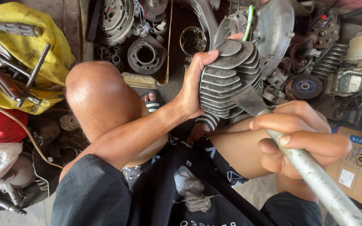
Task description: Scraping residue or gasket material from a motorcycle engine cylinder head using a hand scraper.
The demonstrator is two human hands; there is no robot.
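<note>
My left hand grips a grey finned engine cylinder, holding it up above my knees with the thumb on its top. My right hand is closed around the long grey metal handle of a flat-bladed scraper. The scraper's blade tip rests against the lower fins of the cylinder. A wad of dirty grey rag lies in my lap on the black shorts.
A tray of engine parts with a round flywheel and ring sits ahead. A yellow bag with metal tools is at left. Engine casings, a coil spring and a cardboard box crowd the right.
</note>
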